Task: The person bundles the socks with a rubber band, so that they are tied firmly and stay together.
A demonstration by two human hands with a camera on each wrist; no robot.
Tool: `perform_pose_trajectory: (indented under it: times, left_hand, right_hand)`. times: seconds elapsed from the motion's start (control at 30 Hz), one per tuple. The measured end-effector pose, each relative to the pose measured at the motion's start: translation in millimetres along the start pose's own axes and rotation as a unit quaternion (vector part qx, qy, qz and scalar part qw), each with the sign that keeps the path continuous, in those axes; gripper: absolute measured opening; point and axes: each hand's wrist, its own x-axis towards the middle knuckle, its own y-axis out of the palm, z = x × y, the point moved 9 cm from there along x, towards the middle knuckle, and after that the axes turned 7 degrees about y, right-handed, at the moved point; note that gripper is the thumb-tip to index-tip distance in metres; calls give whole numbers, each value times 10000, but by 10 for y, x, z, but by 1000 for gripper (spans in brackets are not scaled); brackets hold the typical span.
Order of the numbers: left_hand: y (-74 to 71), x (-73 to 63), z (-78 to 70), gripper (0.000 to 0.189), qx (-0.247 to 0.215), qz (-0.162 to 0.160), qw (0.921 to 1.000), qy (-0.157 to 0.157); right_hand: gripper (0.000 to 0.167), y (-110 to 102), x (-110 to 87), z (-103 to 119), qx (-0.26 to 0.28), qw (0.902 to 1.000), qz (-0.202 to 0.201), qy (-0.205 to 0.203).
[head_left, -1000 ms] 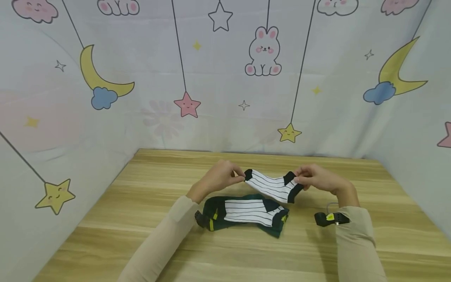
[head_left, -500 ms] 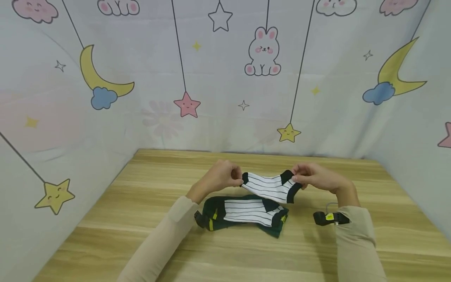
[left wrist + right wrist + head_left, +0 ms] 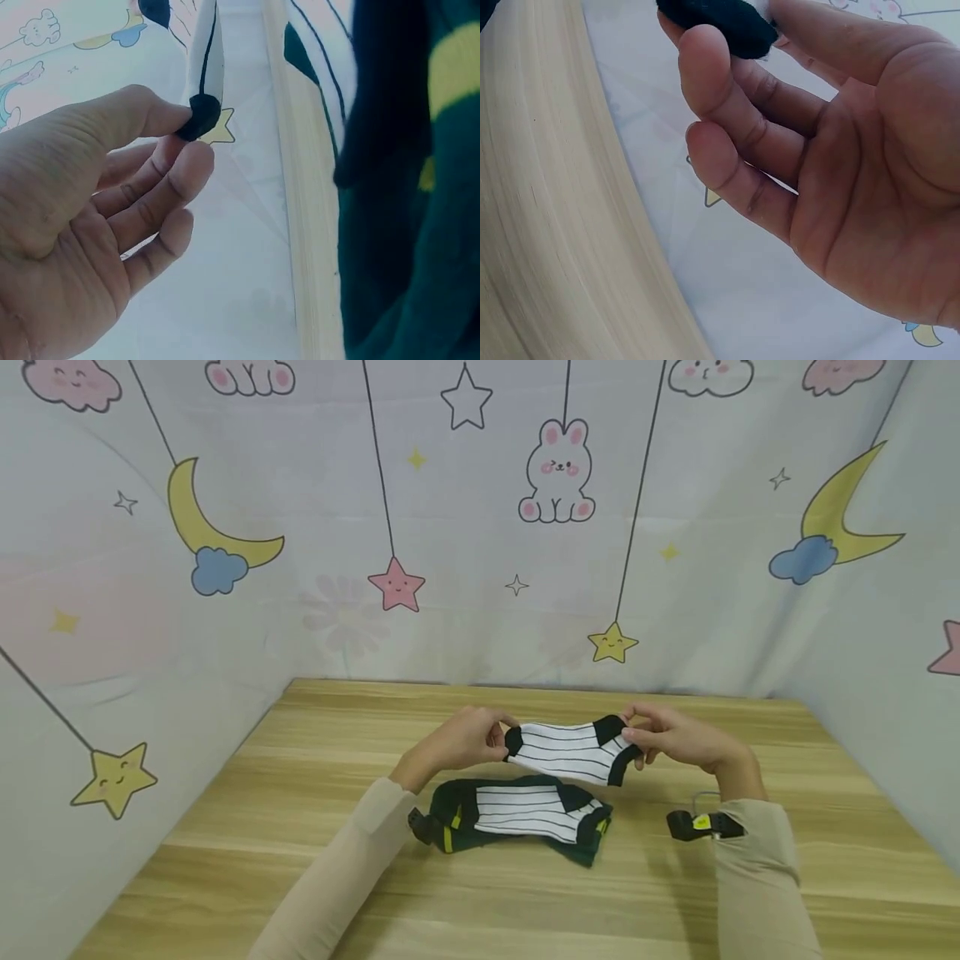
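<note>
A white sock (image 3: pixel 562 750) with thin dark stripes and black toe, heel and cuff is stretched between both hands above the table. My left hand (image 3: pixel 468 739) pinches its black toe (image 3: pixel 201 116) between thumb and fingertips. At the other end my right hand (image 3: pixel 678 739) pinches the sock near its black cuff (image 3: pixel 727 22). Just below, nearer to me, lies a matching striped sock (image 3: pixel 525 810), flat on top of dark green socks with yellow bands (image 3: pixel 588 852). How many green ones lie there I cannot tell.
The wood-grain table (image 3: pixel 637 910) ends at a pale curtain (image 3: pixel 465 635) printed with stars, moons and rabbits, which hangs at the back and sides. A small black camera (image 3: pixel 705 825) is strapped at the right wrist; another black device (image 3: pixel 423 827) sits by the left sleeve.
The left hand has shifted slightly left, drawing the held sock straighter and more level. Its cuff end has risen a little. The socks on the table have stayed put.
</note>
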Motion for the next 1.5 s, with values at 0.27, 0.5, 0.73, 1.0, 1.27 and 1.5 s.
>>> perform_pose_trajectory:
  times: [0.27,0.5,0.73,1.0,1.27,1.5]
  left_hand:
    - [-75,-19,28,21,-385,-256,9989,8]
    - [-97,-25,8,9,-391,-254,9988,142]
    - [-46,-41,10,9,-484,125,9986,166]
    - [-22,-95,6,13,-791,611,9946,280]
    - [40,-152,-5,18,-1452,1167,9812,510]
    - [-2,-218,-8,20,-1710,1458,9733,464]
  right_hand:
    - [29,27,19,-1,-36,10000,18,25]
    - [28,39,21,8,-45,10000,25,-20]
    - [26,47,19,6,-39,10000,19,-34]
    - [23,72,50,31,-83,9999,82,-95]
    - [26,125,75,57,-38,9995,265,-164]
    - [38,122,71,56,91,9986,395,-337]
